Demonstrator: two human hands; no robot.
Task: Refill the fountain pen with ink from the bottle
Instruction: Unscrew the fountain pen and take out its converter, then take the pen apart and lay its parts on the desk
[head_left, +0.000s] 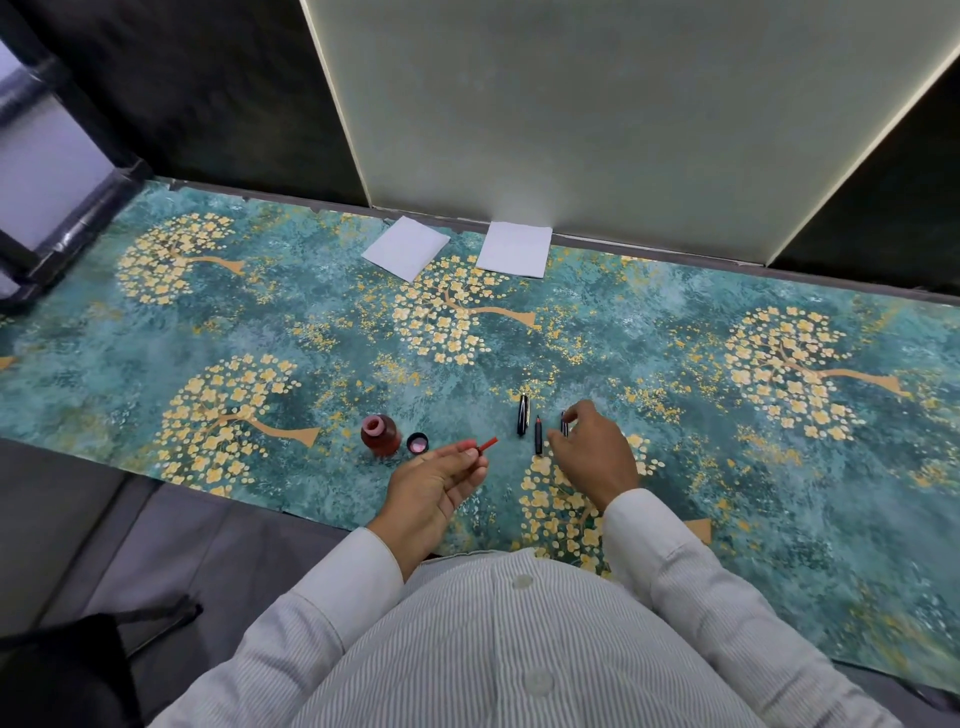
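- The left hand (436, 480) holds a red ink tube (480, 445) in its fingers.
- The right hand (592, 452) pinches a small dark pen part (564, 423).
- The open ink bottle (381, 435) stands on the surface (675, 332), at 9 o'clock from the tube.
- Its cap (417, 443) lies just beside it.

From my feed I see a long table covered by a teal cloth (675, 322) printed with golden blossom trees. Behind it stands a pale green panel (597, 114) with bright lit edges, flanked by dark walls (197, 88). At far left a black-framed window (47, 171) lets in pale daylight. Grey floor (171, 540) shows below the table's near edge.
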